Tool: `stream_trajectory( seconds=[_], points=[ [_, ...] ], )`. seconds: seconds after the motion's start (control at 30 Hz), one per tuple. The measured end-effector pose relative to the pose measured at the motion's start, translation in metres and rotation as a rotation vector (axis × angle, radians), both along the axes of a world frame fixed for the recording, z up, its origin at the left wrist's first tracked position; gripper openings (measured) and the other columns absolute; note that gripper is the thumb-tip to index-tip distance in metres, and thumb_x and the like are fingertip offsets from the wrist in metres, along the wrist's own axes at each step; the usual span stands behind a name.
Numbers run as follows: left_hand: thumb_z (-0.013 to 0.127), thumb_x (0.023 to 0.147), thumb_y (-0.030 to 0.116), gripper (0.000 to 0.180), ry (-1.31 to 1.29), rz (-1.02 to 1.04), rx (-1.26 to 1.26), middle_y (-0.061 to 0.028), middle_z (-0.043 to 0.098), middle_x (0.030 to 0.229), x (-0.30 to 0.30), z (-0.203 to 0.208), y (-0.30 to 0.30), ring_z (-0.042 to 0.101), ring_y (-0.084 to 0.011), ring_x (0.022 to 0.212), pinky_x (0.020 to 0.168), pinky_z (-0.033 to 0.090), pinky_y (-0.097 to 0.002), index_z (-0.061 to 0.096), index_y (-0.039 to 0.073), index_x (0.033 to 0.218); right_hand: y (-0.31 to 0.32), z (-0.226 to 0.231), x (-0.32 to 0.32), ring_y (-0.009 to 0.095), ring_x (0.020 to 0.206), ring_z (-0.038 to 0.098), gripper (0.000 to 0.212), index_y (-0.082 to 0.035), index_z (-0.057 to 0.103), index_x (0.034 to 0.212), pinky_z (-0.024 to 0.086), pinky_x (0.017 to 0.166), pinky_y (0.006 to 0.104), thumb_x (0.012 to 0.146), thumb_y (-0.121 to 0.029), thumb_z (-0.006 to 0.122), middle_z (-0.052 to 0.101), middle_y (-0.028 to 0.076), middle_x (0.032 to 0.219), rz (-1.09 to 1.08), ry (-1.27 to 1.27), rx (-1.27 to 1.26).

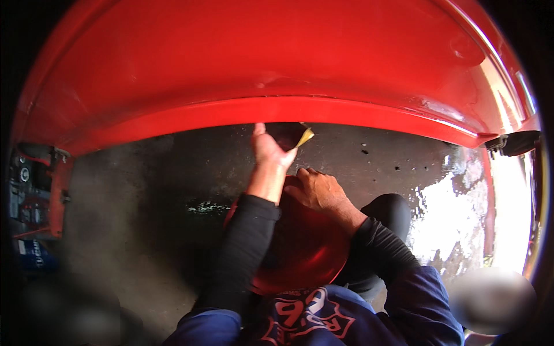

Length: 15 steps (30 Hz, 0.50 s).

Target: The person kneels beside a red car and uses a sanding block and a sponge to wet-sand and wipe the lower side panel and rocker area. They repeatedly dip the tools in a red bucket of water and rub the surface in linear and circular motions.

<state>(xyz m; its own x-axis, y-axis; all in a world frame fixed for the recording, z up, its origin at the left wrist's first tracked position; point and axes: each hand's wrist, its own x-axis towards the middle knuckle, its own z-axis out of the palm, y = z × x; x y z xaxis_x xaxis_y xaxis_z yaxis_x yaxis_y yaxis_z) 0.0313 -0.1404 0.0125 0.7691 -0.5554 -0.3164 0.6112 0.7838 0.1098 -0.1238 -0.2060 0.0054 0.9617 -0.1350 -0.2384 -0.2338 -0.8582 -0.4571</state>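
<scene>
Under the lower edge of a glossy red car panel, my left hand is turned palm up, its thumb raised toward the edge. It holds a dark sheet of sandpaper with a curled yellowish edge; most of its fingers are hidden behind the sheet. Closer to me, my right hand is closed over the far rim of a round red basin, fingers bent and knuckles up. The basin sits against my body, between my legs, and my left forearm passes over its left side.
The dark concrete floor has wet patches, with bright glare at the right. Dark fittings stick out by the panel's right end. At the far left are a red metal frame and a blue container.
</scene>
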Motion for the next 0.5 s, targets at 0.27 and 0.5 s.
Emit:
stream_trajectory(
  seconds=[0.27,0.5],
  points=[
    [0.049,0.095,0.041,0.056,-0.077,0.084,-0.030,-0.0189,0.052,0.144,0.045,0.034,0.040,0.046,-0.0440,0.134,0.109,0.033,-0.0696,0.052,0.006,0.139,-0.005,0.005,-0.002,0.040,0.110,0.063,0.052,0.002,0.060,0.115,0.052,0.092,0.0477,0.095,-0.046,0.056,0.065,0.025,0.113,0.033,-0.079,0.127],
    [0.058,0.096,0.036,0.042,-0.075,-0.063,-0.085,-0.0136,0.063,0.132,-0.025,-0.025,-0.070,0.059,-0.0344,0.121,0.105,0.042,-0.0628,0.061,0.007,0.128,-0.012,-0.004,-0.006,0.040,0.106,0.065,0.043,0.001,0.062,0.117,0.051,0.094,0.0478,0.081,-0.022,0.068,0.068,0.024,0.110,0.092,-0.084,0.267]
  ],
)
